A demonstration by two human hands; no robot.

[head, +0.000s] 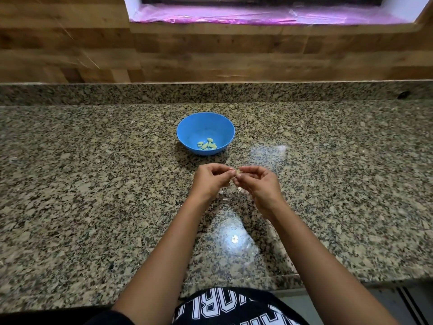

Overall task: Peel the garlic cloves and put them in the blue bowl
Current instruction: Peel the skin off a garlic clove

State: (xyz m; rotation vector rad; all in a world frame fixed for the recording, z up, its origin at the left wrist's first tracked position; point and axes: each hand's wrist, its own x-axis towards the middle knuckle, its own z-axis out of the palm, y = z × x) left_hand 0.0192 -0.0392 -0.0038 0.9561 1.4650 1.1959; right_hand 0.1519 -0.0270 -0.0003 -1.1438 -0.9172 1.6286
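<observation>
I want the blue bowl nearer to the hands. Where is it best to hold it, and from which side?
Probably the rim on the near side of the blue bowl, coming from above: it stands upright and open, and its outer wall slopes, so pinch the edge, thumb inside. Keep the thumb high, as the peeled cloves lie at the bottom.

Premises: domestic kitchen. Evidence: polished speckled granite tabletop (93,184) with a matching granite upstand (117,93) along its far edge; wood-pattern wall cladding (70,55) above; window recess with its sill (257,16) covered in pink plastic sheet. Near the tabletop's middle, a blue bowl (187,127) holds peeled garlic cloves (207,144).
</observation>
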